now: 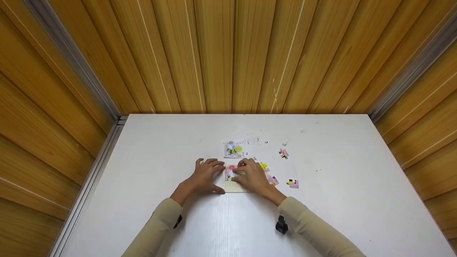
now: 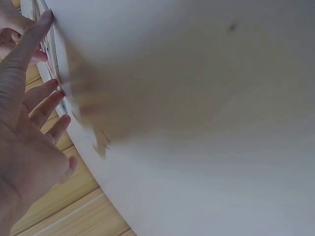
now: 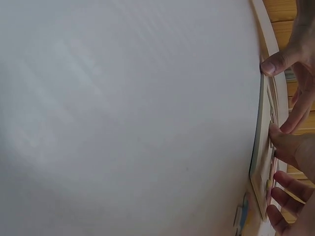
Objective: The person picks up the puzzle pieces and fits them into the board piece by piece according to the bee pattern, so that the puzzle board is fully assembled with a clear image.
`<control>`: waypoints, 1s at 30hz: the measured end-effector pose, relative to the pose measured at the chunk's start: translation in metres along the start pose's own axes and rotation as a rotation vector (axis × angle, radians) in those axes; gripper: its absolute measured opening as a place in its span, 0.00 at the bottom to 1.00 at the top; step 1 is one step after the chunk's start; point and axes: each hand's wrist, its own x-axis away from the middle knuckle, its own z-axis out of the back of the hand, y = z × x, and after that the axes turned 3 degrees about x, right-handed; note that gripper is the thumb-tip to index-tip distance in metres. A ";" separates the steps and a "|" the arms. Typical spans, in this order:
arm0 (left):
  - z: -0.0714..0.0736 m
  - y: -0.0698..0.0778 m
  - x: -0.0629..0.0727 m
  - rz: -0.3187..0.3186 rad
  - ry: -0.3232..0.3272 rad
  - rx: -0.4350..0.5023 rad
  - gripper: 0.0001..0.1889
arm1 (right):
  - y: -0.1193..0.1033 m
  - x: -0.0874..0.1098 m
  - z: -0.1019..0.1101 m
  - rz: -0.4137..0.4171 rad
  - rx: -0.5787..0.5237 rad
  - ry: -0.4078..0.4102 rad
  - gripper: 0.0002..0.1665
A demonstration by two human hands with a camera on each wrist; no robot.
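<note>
A small square wooden puzzle board (image 1: pixel 236 187) lies flat, with pink and white puzzle pieces (image 1: pixel 229 175) in its upper left part. My left hand (image 1: pixel 206 175) spans the board's left edge, the thumb at the near corner and the fingertips at the far one. Over the board, my right hand (image 1: pixel 252 175) bends its index finger and thumb around a puzzle piece, mostly hidden under the fingers. From the right wrist, the right thumb (image 3: pixel 281 140) rests on the board's top while the other fingers spread along its side.
Behind the board lies a picture card (image 1: pixel 234 149) with a bee-like figure. Loose pieces lie to the right: a yellow and pink one (image 1: pixel 264 166), a pink one (image 1: pixel 273 180), another near the right (image 1: pixel 293 184) and one farther back (image 1: pixel 284 153). Wood-patterned panels (image 1: pixel 232 57) rise behind the white table (image 1: pixel 332 214).
</note>
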 end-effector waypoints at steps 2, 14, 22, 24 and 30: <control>-0.002 0.001 0.001 0.004 -0.009 -0.010 0.46 | -0.001 0.003 -0.001 -0.012 0.005 -0.010 0.20; -0.003 0.002 -0.001 0.019 -0.009 -0.018 0.46 | -0.002 0.003 0.003 0.014 0.036 -0.038 0.20; 0.000 -0.001 -0.007 0.023 -0.018 -0.043 0.47 | 0.010 -0.001 0.026 -0.046 -0.109 -0.057 0.19; -0.001 -0.001 -0.006 0.026 -0.023 -0.047 0.48 | 0.017 0.001 0.036 -0.075 -0.126 -0.041 0.18; -0.003 -0.002 -0.005 0.006 -0.002 -0.031 0.47 | 0.050 0.010 0.070 -0.158 -0.149 0.008 0.18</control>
